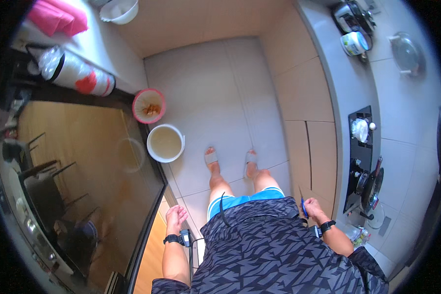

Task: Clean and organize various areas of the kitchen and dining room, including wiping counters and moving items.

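My right hand (313, 209) grips a blue-handled tool (303, 206) by its handle. Its thin pointed blade extends past my fingers, beside the light-brown cabinet doors; whether it is a knife or scissors is unclear. At the other side of my body, my left hand (176, 217) is loosely curled and holds nothing visible. It is near the dark frame of a glass door (147, 217). Ahead of that hand, a white bucket (165, 143) of cloudy liquid stands on the tiled floor (209, 95). A pink-rimmed bin (149, 106) with brownish scraps sits just beyond the bucket.
Along the right runs a grey counter (321, 55) with a black gas hob (361, 154), a dark pan (373, 189) and a white tub (354, 43). At upper left are a roll of plastic bags (82, 75), a pink cloth (60, 16) and a white bowl (119, 11).
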`<state>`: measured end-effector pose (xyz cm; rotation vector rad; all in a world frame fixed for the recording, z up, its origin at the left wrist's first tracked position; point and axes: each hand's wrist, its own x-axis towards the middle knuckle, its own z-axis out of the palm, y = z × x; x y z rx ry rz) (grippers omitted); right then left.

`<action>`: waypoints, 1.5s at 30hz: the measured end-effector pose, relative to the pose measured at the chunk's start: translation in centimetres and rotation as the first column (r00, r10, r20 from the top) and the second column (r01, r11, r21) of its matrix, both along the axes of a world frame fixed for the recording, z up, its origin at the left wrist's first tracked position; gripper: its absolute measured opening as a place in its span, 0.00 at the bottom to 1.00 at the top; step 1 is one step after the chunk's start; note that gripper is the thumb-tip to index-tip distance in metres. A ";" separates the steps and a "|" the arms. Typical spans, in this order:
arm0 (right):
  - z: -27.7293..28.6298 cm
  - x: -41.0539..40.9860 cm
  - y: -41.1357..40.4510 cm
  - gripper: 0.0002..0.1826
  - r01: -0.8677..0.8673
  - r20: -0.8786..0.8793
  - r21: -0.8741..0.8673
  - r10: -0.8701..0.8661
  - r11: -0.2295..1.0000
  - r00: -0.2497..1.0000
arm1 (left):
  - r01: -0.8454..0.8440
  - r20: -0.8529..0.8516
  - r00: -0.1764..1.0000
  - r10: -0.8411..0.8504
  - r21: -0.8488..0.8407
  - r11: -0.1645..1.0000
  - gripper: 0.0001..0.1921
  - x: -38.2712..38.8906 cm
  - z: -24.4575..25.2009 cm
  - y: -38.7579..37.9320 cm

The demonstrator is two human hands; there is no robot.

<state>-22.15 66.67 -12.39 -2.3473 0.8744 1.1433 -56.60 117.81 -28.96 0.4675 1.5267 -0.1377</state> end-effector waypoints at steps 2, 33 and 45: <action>-0.7 -0.5 -0.5 0.05 -0.028 -0.023 -0.004 0.027 1.000 0.999 | 0.048 -0.032 0.998 -0.047 0.005 0.999 0.10 0.9 0.4 0.9; -8.0 38.0 7.5 0.15 0.186 0.038 0.222 -0.199 0.957 0.979 | 0.393 -0.089 0.919 -0.383 0.193 0.899 0.10 48.7 10.8 10.4; -5.6 51.9 19.9 0.15 0.097 0.227 0.273 -0.162 0.957 0.960 | 0.427 -0.024 0.902 -0.431 0.183 0.885 0.10 65.2 8.3 22.3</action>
